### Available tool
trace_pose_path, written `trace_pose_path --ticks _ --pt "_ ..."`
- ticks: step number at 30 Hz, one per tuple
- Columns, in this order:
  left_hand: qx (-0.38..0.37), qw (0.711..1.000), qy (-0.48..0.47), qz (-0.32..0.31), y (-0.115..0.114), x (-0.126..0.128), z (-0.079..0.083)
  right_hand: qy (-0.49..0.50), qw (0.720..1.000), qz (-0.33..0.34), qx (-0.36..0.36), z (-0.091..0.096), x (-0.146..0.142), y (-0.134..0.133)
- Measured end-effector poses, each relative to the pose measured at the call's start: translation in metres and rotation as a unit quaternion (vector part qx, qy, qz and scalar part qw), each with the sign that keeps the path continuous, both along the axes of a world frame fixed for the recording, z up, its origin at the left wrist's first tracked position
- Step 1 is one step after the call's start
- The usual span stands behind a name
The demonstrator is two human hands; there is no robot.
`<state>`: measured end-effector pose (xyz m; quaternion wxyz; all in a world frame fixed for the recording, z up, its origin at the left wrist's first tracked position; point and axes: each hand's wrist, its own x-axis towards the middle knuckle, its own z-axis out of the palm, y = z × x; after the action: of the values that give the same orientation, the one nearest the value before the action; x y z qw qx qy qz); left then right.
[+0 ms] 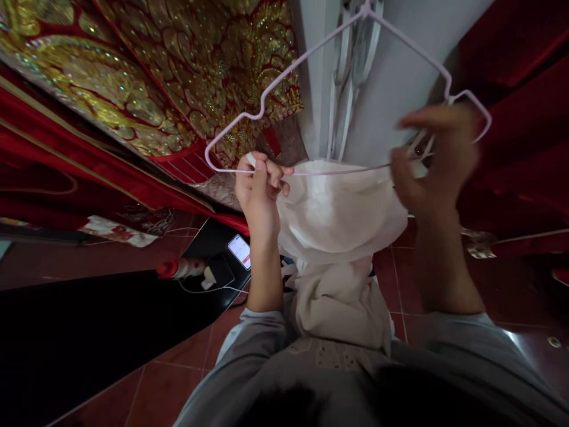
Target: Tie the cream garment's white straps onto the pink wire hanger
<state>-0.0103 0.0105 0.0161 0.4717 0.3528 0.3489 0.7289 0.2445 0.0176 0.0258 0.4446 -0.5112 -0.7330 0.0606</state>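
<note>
A pale lilac wire hanger [306, 54] spans the upper middle of the view. My left hand [262, 181] is closed around the left part of its bottom bar, with a narrow white strip at the fingers. Near the hanger's right end, my right hand [440, 157] is blurred, its thumb and forefinger apart. White strips show beside that hand; whether it touches them is unclear. A sheer off-white cloth [342, 207] hangs just behind and below the bar, between my wrists. Beneath it, a bunched cream cloth [342, 302] lies close to my body.
Gold-sequined red garments [155, 77] hang at the left, and dark red cloth [520, 130] at the right. A black table [111, 332] at the lower left holds a lit phone [240, 251], a red-capped bottle [178, 268] and a cable. Red tiles [173, 385] cover the floor.
</note>
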Motion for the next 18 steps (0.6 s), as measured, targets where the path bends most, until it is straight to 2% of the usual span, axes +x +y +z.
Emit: trace_pose_path --ticks 2,4,6,8,10,11,13,16,18 --pt "0.003 1.0 0.001 0.001 -0.001 -0.003 -0.003 -0.074 0.996 0.051 -0.01 -0.012 -0.01 -0.004" --pt "0.027 0.999 0.008 0.029 -0.001 -0.012 -0.01 -0.123 0.991 0.052 -0.008 -0.02 -0.015 -0.005" --pt "0.065 0.99 0.03 0.12 0.001 -0.031 -0.019 -0.133 0.991 0.017 0.022 -0.025 -0.012 -0.006" --pt "0.113 0.962 0.077 0.237 0.004 -0.055 -0.025 -0.14 0.988 -0.003 0.067 -0.028 -0.006 -0.005" --pt "0.172 0.933 0.136 0.286 0.008 -0.076 -0.023 -0.135 0.984 -0.012 0.113 -0.031 0.0 -0.004" --pt "0.184 0.929 0.173 0.27 0.009 -0.083 -0.018 -0.129 0.983 -0.014 0.133 -0.032 0.001 -0.004" --pt "0.175 0.932 0.259 0.181 0.011 -0.086 -0.003 -0.12 0.981 -0.012 0.15 -0.035 0.0 -0.004" --pt "0.094 0.932 0.348 0.03 0.01 -0.071 0.028 -0.106 0.982 -0.014 0.153 -0.038 -0.006 -0.005" --pt "0.037 0.944 0.324 0.047 0.011 -0.058 0.044 -0.097 0.984 -0.019 0.151 -0.039 -0.009 -0.007"
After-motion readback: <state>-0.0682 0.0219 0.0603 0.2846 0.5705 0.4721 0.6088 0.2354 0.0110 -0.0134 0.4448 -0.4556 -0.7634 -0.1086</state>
